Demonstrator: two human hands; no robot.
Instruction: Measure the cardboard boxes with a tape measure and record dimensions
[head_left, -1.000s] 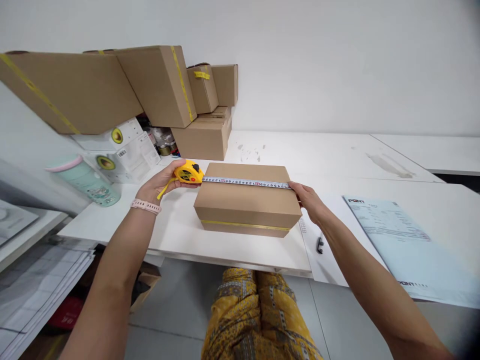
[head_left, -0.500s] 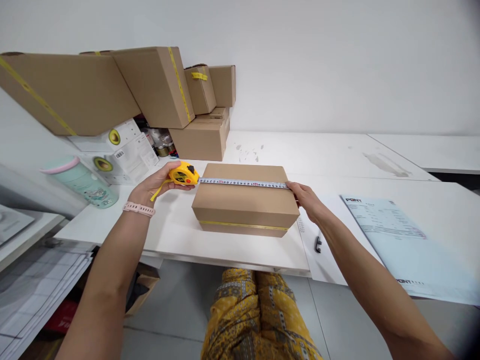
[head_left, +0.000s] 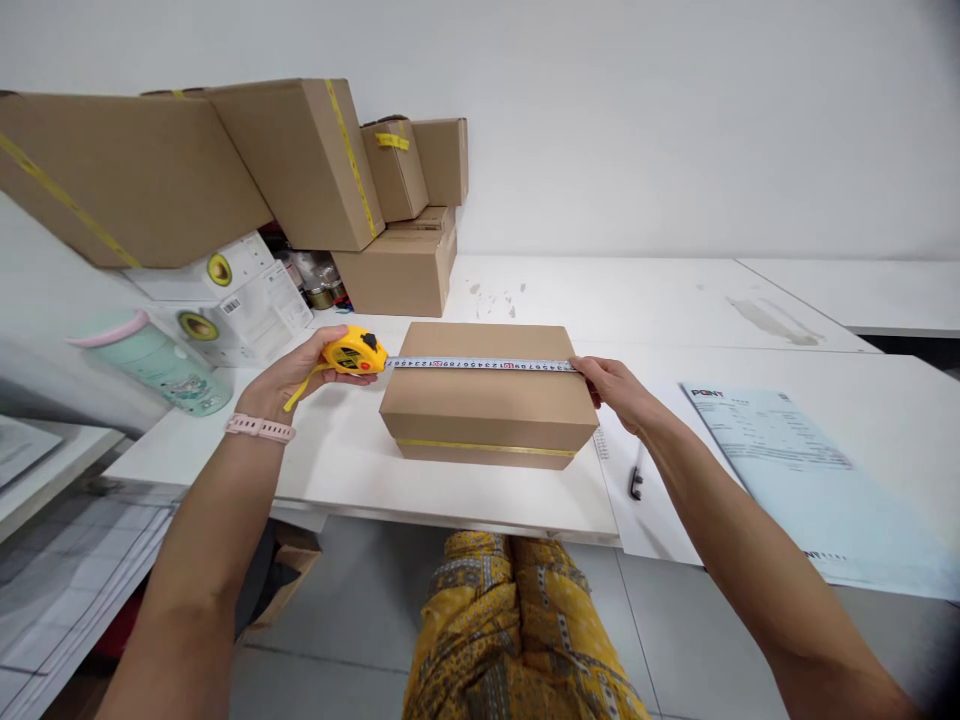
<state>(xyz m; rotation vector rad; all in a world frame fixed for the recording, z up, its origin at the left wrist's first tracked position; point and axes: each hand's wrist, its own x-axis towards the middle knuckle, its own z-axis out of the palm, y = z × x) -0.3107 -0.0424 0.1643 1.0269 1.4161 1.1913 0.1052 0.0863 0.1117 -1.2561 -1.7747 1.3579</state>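
Observation:
A closed cardboard box with a yellow tape strip along its front side lies on the white table. My left hand is closed around a yellow tape measure, just off the box's left edge; a yellow strap hangs from the case. The pulled-out metal blade runs across the box's top from left to right. At the right edge of the box, my right hand pinches the end of the blade; its fingertips partly hide that end.
Cardboard boxes are stacked at the back left, above white avocado-printed boxes. A mint tumbler stands at the left. To the right lie a pen on white paper and a light blue printed folder.
My left hand has drawn the tape measure a little to the left, so more blade shows between case and box. My right hand stays at the box's right edge.

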